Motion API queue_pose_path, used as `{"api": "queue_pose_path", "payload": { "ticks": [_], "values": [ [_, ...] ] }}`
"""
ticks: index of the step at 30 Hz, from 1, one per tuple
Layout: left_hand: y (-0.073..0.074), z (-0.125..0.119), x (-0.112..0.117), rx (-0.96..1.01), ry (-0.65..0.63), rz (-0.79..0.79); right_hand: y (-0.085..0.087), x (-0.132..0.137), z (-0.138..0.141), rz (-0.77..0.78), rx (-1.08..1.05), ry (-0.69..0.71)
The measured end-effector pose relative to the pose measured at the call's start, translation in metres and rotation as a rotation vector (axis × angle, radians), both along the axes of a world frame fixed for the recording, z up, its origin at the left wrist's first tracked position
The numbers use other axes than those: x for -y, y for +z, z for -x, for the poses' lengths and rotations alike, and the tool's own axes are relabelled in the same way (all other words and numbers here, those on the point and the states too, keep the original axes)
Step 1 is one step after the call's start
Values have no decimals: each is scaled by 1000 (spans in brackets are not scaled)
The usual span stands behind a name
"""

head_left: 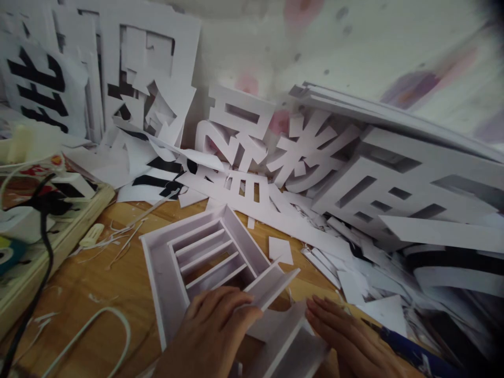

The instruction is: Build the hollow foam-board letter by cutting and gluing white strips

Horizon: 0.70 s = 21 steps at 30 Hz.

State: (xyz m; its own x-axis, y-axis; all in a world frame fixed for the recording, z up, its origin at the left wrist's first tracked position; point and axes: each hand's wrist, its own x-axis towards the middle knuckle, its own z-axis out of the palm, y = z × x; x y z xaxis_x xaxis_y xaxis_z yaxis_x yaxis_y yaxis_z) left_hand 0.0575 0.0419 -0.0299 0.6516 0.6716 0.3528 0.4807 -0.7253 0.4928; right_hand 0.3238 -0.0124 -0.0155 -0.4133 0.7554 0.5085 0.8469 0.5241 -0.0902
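A white foam-board letter with raised side walls lies on the wooden table in front of me, its slatted window part facing up. My left hand rests over its near part, fingers bent and closed on an inner wall. Against the outer face of the letter's right-hand wall, my right hand lies with its fingers stretched out and side by side. Its thumb is hidden. The lowest part of the letter runs out of view between my hands.
A blue pen-like tool lies right of my right hand. At the left is a power strip with cables. Finished white letters, cut-out boards and paper scraps crowd the back and right.
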Motion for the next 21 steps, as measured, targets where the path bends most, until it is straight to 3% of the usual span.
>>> {"api": "queue_pose_path", "payload": {
  "ticks": [12, 21],
  "values": [
    [18, -4, 6, 59, 74, 50, 2, 4, 3, 13, -52, -12],
    [16, -5, 6, -2, 49, 19, -5, 3, 1, -16, -15, -16]
  ]
}}
